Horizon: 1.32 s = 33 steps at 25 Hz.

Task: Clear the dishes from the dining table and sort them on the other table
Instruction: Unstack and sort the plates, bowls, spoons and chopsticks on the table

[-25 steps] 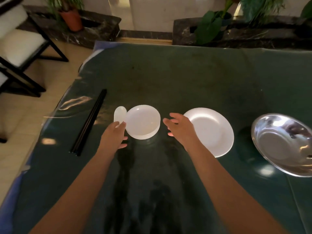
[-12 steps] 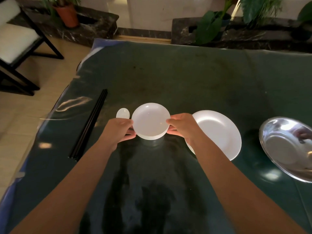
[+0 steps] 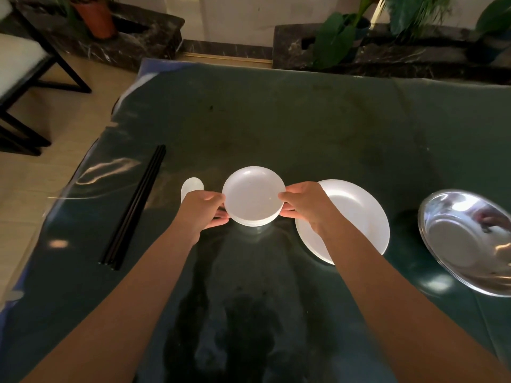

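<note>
A small stack of white saucers [image 3: 253, 196] is held a little above the dark green table [image 3: 304, 128]. My left hand [image 3: 203, 210] grips its left rim and my right hand [image 3: 304, 205] grips its right rim. Right of it lies a larger white plate [image 3: 356, 217], partly covered by my right wrist. A white spoon [image 3: 192, 186] lies just left of the saucers, its handle hidden behind my left hand. Black chopsticks [image 3: 135, 205] lie along the table's left side. A shiny steel bowl [image 3: 467, 241] sits at the right.
A dark-framed chair with a white cushion [image 3: 19, 64] stands on the tiled floor at the left. Stone planters with a terracotta pot [image 3: 95, 16] and green plants [image 3: 337, 34] line the far side beyond the table's edge.
Both hands closed in from either side of the saucers and took hold of the rims. The stack now sits slightly higher, clear of the table.
</note>
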Motion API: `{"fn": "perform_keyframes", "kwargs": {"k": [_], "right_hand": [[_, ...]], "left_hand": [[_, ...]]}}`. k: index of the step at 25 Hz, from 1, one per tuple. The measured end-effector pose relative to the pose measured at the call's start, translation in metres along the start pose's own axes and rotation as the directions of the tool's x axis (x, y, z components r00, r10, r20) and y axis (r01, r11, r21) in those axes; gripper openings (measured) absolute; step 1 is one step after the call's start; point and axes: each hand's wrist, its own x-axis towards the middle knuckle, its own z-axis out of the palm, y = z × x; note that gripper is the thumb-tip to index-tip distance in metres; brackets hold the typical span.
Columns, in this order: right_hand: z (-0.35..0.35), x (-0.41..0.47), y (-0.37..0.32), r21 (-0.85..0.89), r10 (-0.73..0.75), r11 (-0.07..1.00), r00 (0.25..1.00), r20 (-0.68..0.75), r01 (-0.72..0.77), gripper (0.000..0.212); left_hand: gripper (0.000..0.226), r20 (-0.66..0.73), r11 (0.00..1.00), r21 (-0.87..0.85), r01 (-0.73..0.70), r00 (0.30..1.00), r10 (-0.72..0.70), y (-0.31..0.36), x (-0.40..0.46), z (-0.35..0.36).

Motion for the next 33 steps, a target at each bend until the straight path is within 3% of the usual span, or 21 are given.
{"fn": "perform_keyframes", "kwargs": {"k": [5,7,9,11,12,16,21,24,27,33], "right_hand": [[0.004,-0.005,0.001,-0.015,-0.006,1.0,0.999,0.049,0.007,0.033],[0.003,-0.01,-0.004,-0.128,-0.022,0.992,0.999,0.025,0.024,0.036],[-0.003,-0.01,-0.014,-0.469,-0.19,0.876,0.974,-0.124,0.111,0.038],[0.002,-0.011,-0.036,-0.619,-0.425,0.749,0.888,-0.174,0.237,0.034],[0.011,-0.009,-0.049,-0.609,-0.491,0.723,0.863,-0.122,0.325,0.032],[0.08,0.013,-0.085,-0.566,-0.536,0.582,0.799,0.271,0.583,0.038],[0.133,0.047,-0.084,-0.663,-0.367,0.277,0.714,0.596,0.696,0.043],[0.14,0.053,-0.078,-0.676,-0.328,0.1,0.666,0.67,0.73,0.037],[0.143,0.054,-0.076,-0.68,-0.362,0.092,0.66,0.658,0.728,0.033],[0.145,0.063,-0.079,-0.684,-0.392,0.232,0.71,0.585,0.692,0.029]], "left_hand": [[0.015,-0.019,1.0,-0.012,-0.015,1.0,0.015,-0.006,-0.003,-0.004],[0.012,-0.018,0.999,0.005,-0.049,0.999,0.049,-0.01,-0.006,-0.009],[0.021,-0.167,0.961,0.208,-0.183,0.961,0.219,-0.021,-0.01,-0.025],[0.029,-0.304,0.827,0.508,-0.242,0.847,0.435,-0.039,-0.02,-0.047],[0.036,-0.312,0.771,0.593,-0.23,0.818,0.484,-0.049,-0.025,-0.056],[0.053,-0.202,0.709,0.662,-0.242,0.853,0.48,-0.085,-0.038,-0.066],[0.048,-0.009,0.502,0.744,-0.442,0.744,0.668,-0.103,-0.035,-0.068],[0.045,0.077,0.382,0.765,-0.518,0.662,0.745,-0.105,-0.029,-0.071],[0.044,0.143,0.333,0.754,-0.566,0.637,0.758,-0.106,-0.024,-0.076],[0.041,0.19,0.326,0.735,-0.594,0.643,0.742,-0.097,-0.017,-0.075]]}}
